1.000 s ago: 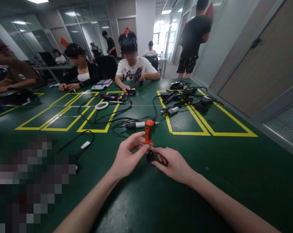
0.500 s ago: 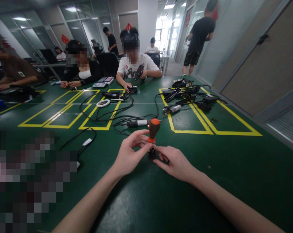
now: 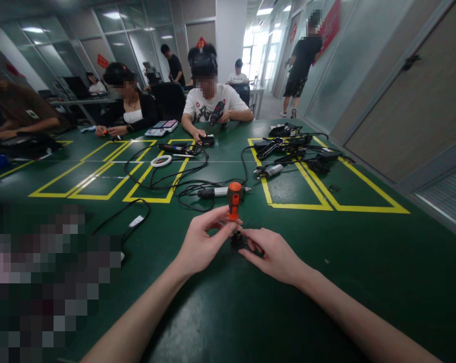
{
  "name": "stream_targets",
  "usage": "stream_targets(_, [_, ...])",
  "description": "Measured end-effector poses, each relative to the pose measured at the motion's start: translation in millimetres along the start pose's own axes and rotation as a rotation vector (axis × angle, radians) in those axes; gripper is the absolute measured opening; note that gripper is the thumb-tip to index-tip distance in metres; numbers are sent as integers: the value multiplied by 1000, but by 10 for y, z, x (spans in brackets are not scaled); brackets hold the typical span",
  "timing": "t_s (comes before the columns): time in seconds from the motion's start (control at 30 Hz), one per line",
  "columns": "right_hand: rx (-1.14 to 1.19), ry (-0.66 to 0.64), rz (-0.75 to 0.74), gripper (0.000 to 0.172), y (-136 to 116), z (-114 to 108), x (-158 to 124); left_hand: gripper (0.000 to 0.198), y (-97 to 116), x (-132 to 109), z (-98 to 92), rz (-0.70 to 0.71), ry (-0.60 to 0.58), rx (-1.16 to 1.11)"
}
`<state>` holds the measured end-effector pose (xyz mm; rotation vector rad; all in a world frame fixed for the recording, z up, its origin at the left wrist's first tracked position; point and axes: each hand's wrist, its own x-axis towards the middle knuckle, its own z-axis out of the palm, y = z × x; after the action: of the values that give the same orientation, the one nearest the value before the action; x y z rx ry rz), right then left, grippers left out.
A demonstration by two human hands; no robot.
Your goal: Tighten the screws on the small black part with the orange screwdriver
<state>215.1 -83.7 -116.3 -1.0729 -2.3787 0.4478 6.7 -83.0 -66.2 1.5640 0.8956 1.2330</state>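
An orange-and-black screwdriver (image 3: pixel 234 201) stands nearly upright at the middle of the view. The fingers of my left hand (image 3: pixel 205 242) are closed around it just below the handle. Its lower end meets a small dark part (image 3: pixel 237 242) on the green table, whose exact kind I cannot make out. My right hand (image 3: pixel 275 252) pinches that dark part from the right with thumb and fingers, keeping it against the tabletop.
Beyond my hands lies a grey-and-black corded tool (image 3: pixel 215 192). A white ring (image 3: pixel 161 161) sits farther left. Tangled black cables and tools (image 3: pixel 288 148) lie back right within yellow tape. Across the green table (image 3: pixel 349 282), a person in white (image 3: pixel 213 101) holds a power drill (image 3: pixel 217 113).
The screwdriver's handle has turned about its axis and leans slightly more left. My hands have barely moved. A person at the back right has walked farther away.
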Motion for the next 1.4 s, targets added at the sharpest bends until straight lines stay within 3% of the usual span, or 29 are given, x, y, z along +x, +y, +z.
stream_targets(0.23, [16,-6,8,25,-10,-11,-1,30,15,-13,7,-14,14,-36])
stream_targets(0.4, [12,7,-17,35,-7,1,3,32,6,-15,7,-32,-41,-32])
stream_targets(0.57, [5,17,-17,26,8,19,0,27,-9,-16,9,-23,-40,-50])
stream_targets(0.87, [12,4,-16,38,-3,-3,-6,35,-9,-25,2,-8,-50,-46])
stream_targets(1.4, [13,6,-9,30,-4,3,-7,27,-1,-16,16,-29,-37,-56])
